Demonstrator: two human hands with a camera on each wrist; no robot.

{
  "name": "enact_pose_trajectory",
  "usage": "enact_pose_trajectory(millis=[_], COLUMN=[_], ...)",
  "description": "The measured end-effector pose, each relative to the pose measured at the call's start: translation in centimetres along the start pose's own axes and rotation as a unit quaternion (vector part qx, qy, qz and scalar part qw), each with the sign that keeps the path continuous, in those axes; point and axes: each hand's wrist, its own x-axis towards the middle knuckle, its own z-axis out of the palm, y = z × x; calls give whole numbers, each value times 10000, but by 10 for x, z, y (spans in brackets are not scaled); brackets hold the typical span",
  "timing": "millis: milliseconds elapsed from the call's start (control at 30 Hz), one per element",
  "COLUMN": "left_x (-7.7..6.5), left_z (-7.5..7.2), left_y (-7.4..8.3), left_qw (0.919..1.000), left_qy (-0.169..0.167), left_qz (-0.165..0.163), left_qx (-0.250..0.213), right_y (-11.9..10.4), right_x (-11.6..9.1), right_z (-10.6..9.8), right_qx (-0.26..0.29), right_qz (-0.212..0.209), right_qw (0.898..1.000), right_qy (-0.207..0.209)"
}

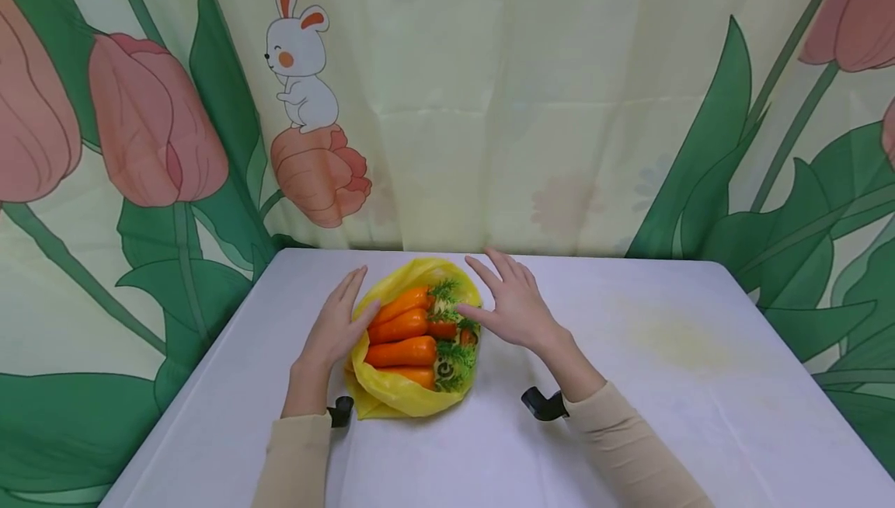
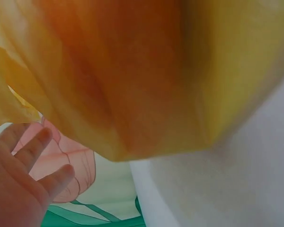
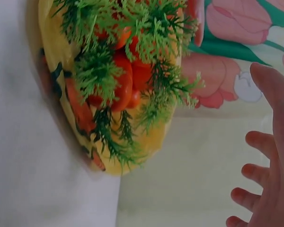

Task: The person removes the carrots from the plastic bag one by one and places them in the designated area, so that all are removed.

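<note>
A yellow bag [image 1: 391, 403] lies on the white table with its mouth spread wide. Inside it are several orange carrots [image 1: 402, 352] with feathery green tops [image 1: 454, 360] pointing right. Beside the bag's left edge is my left hand [image 1: 334, 329], fingers straight, thumb over the rim; whether it touches cannot be told. My right hand [image 1: 519, 308] hovers off the bag's upper right with fingers spread, holding nothing. The left wrist view is largely filled by the bag's side [image 2: 146, 85]. In the right wrist view, the green tops [image 3: 97, 73] stand apart from my right hand [image 3: 279, 156].
The white table [image 1: 629, 430] extends to both sides of the bag. Behind its far edge hangs a curtain [image 1: 559, 104] printed with tulips and a rabbit. A black wrist camera mount [image 1: 544, 404] sits at the right wrist, another [image 1: 341, 412] at the left.
</note>
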Motion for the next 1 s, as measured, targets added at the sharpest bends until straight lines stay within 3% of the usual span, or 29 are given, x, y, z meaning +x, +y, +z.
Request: enact_pose_trajectory(millis=[500, 1000], left_x=[7, 12], left_z=[4, 7], left_y=[6, 5], left_qw=[9976, 9940], left_qy=[-223, -118], left_qz=[24, 123], left_qx=[-651, -1080], right_y=[-31, -54], right_x=[14, 23], right_z=[17, 35], right_qx=[414, 259], right_qz=[-171, -725], right_qw=[9986, 9955], right_qy=[-290, -544])
